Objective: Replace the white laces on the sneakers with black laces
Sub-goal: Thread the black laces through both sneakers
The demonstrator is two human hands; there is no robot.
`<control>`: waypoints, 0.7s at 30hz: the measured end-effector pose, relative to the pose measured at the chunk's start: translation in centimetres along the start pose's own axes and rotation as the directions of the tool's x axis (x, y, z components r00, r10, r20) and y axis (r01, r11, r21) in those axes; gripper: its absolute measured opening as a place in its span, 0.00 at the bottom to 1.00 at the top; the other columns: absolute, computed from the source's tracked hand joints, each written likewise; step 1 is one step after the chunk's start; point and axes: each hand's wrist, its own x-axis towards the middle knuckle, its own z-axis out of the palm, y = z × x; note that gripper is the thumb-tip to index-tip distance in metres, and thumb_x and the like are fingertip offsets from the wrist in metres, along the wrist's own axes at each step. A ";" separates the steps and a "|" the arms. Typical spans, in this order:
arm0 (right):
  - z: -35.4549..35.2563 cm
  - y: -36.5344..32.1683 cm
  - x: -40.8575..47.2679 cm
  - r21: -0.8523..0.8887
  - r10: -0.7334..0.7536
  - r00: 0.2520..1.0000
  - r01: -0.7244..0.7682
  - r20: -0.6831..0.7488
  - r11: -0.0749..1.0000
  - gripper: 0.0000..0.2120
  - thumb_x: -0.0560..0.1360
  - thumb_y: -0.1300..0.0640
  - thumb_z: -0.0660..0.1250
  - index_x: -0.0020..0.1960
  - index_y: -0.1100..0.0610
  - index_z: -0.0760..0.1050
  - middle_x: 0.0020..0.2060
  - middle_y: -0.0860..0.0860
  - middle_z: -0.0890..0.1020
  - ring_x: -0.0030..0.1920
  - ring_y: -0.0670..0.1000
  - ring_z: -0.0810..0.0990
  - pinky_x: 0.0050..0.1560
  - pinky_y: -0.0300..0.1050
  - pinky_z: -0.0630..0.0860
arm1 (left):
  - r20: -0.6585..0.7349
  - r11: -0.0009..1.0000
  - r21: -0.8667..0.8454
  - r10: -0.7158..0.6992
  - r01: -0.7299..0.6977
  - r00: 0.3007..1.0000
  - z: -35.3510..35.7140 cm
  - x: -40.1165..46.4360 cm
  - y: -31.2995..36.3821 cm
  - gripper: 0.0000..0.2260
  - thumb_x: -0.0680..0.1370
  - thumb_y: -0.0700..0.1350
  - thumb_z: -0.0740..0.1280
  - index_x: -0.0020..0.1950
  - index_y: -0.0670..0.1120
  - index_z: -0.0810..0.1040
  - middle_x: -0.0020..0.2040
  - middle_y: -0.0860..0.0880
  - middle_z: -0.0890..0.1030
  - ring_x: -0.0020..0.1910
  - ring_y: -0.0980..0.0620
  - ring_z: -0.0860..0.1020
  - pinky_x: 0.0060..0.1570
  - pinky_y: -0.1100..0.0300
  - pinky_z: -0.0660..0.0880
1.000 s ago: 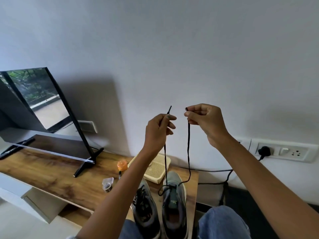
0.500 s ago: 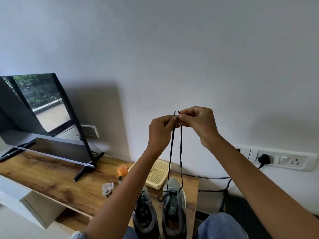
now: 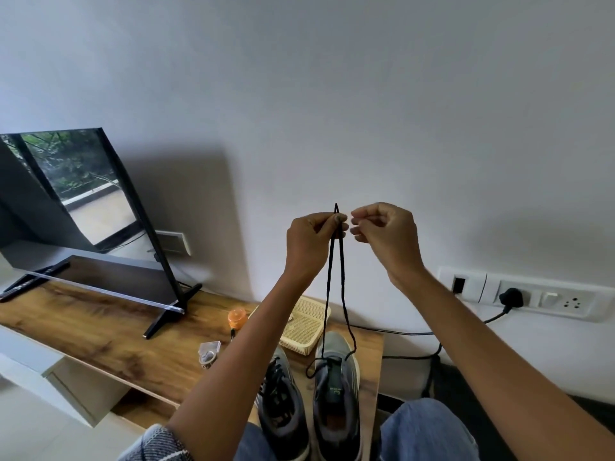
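Both ends of the black lace (image 3: 336,281) now sit together in the left hand (image 3: 311,242), where half a second ago each hand pinched one end; the right hand (image 3: 386,232) has let go and hovers just beside the tips, its fingers loosely curled with nothing between them. The left thumb and forefinger pinch the two strands side by side, the two aglet tips poking straight up just above the fingers. From that pinch the lace hangs nearly vertical, its long axis running up and down, the two strands spreading slightly apart as they drop toward the right sneaker (image 3: 336,404). There they reach the front eyelets, and the left strand makes a small slack loop off the shoe's left side. This sneaker stands on the near right end of the wooden shelf (image 3: 100,334), toe pointing away toward the wall, heel toward the person's knees. The left sneaker (image 3: 283,404) stands just beside it, parallel, toe also pointing away, already threaded with dark lacing. Behind the toes lies a cream perforated tray (image 3: 304,327), with an orange-capped small item (image 3: 237,318) and a small clear container (image 3: 209,352) to its left. A tilted television (image 3: 83,207) stands at the far left, and a switch panel (image 3: 519,296) with a black plug is on the wall at the right.
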 end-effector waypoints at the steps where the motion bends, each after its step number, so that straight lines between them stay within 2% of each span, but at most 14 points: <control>1: 0.2 1.1 -0.6 -0.076 -0.063 0.995 0.058 -0.076 0.995 0.10 0.74 0.69 0.62 0.44 0.59 0.80 0.38 0.52 0.83 0.38 0.49 0.83 0.43 0.40 0.79 | -0.009 1.000 -0.008 -0.003 0.003 1.000 0.0 0.2 0.1 0.07 0.80 0.41 0.66 0.47 0.45 0.84 0.40 0.47 0.85 0.41 0.51 0.84 0.54 0.55 0.79; 3: 0.8 4.5 -3.1 -0.232 -0.153 0.981 0.123 -0.117 0.965 0.11 0.73 0.70 0.61 0.42 0.58 0.80 0.38 0.50 0.82 0.39 0.46 0.80 0.44 0.37 0.74 | -0.011 1.000 -0.026 -0.010 0.010 1.000 -0.1 0.6 0.3 0.08 0.80 0.40 0.65 0.45 0.47 0.83 0.39 0.48 0.85 0.40 0.51 0.84 0.54 0.54 0.79; 4: 1.3 6.7 -4.8 -0.308 -0.149 0.987 0.122 -0.064 0.944 0.10 0.74 0.69 0.62 0.42 0.58 0.79 0.38 0.50 0.81 0.38 0.45 0.78 0.43 0.35 0.72 | -0.008 0.999 -0.036 -0.013 0.013 1.000 -0.2 0.8 0.2 0.08 0.80 0.40 0.65 0.44 0.47 0.83 0.39 0.48 0.84 0.40 0.51 0.84 0.54 0.54 0.79; 6: 2.3 11.2 -8.3 -0.461 -0.039 0.987 0.109 0.157 0.881 0.09 0.77 0.66 0.61 0.43 0.60 0.78 0.39 0.52 0.80 0.37 0.47 0.76 0.40 0.36 0.73 | -0.004 0.999 -0.041 -0.010 0.010 1.000 -0.3 1.2 0.2 0.08 0.80 0.40 0.66 0.44 0.48 0.83 0.39 0.48 0.84 0.39 0.51 0.84 0.53 0.55 0.80; 7: 2.9 13.5 -9.9 -0.534 0.053 0.958 0.111 0.283 0.838 0.09 0.78 0.64 0.59 0.46 0.61 0.78 0.41 0.54 0.80 0.38 0.49 0.77 0.41 0.40 0.75 | -0.002 0.999 -0.040 -0.010 0.010 1.000 -0.3 1.4 0.1 0.08 0.80 0.40 0.66 0.44 0.47 0.83 0.39 0.48 0.85 0.40 0.51 0.84 0.53 0.56 0.80; 8: 3.5 15.5 -11.3 -0.599 0.144 0.912 0.128 0.385 0.790 0.11 0.80 0.61 0.57 0.50 0.61 0.78 0.44 0.54 0.80 0.42 0.51 0.77 0.46 0.43 0.76 | -0.002 0.999 -0.039 -0.011 0.011 1.000 -0.2 1.6 0.1 0.08 0.80 0.40 0.66 0.44 0.47 0.83 0.40 0.48 0.85 0.40 0.51 0.84 0.52 0.58 0.79; 10: 4.7 18.8 -13.0 -0.680 0.273 0.817 0.187 0.509 0.709 0.15 0.82 0.57 0.54 0.63 0.60 0.73 0.59 0.54 0.76 0.59 0.52 0.74 0.60 0.44 0.72 | 0.001 0.999 -0.041 -0.016 0.016 1.000 -0.1 2.1 0.0 0.08 0.80 0.40 0.65 0.46 0.46 0.83 0.41 0.47 0.85 0.40 0.51 0.84 0.50 0.61 0.79; 12: 5.8 21.2 -13.8 -0.739 0.350 0.759 0.245 0.549 0.627 0.22 0.83 0.53 0.52 0.74 0.59 0.60 0.71 0.55 0.64 0.71 0.54 0.62 0.71 0.46 0.62 | 0.002 0.999 -0.041 -0.008 0.008 1.000 0.0 2.6 -0.1 0.07 0.80 0.40 0.65 0.47 0.45 0.83 0.41 0.46 0.85 0.40 0.51 0.84 0.48 0.62 0.79; 15: 6.7 22.9 -13.7 -0.809 0.477 0.703 0.245 0.527 0.534 0.27 0.84 0.51 0.48 0.78 0.60 0.45 0.78 0.58 0.47 0.77 0.57 0.47 0.76 0.50 0.48 | -0.016 0.999 -0.046 0.022 -0.022 1.000 -0.1 3.3 0.2 0.08 0.80 0.40 0.65 0.46 0.45 0.83 0.40 0.48 0.85 0.40 0.51 0.84 0.51 0.56 0.80; 18: 7.3 24.4 -13.8 -0.836 0.546 0.666 0.229 0.508 0.499 0.27 0.84 0.53 0.44 0.78 0.62 0.41 0.78 0.58 0.44 0.78 0.56 0.43 0.77 0.49 0.45 | -0.077 0.996 -0.075 0.046 -0.052 0.996 -0.6 4.6 0.6 0.09 0.80 0.39 0.64 0.44 0.46 0.82 0.38 0.48 0.84 0.38 0.51 0.84 0.50 0.53 0.81; 21: 7.8 25.4 -14.3 -0.849 0.567 0.658 0.227 0.495 0.478 0.28 0.83 0.53 0.44 0.77 0.64 0.40 0.78 0.58 0.44 0.78 0.55 0.42 0.77 0.48 0.45 | -0.138 0.992 -0.106 0.059 -0.074 0.989 -1.0 6.2 1.4 0.10 0.80 0.37 0.64 0.43 0.44 0.82 0.36 0.47 0.83 0.36 0.51 0.83 0.45 0.57 0.81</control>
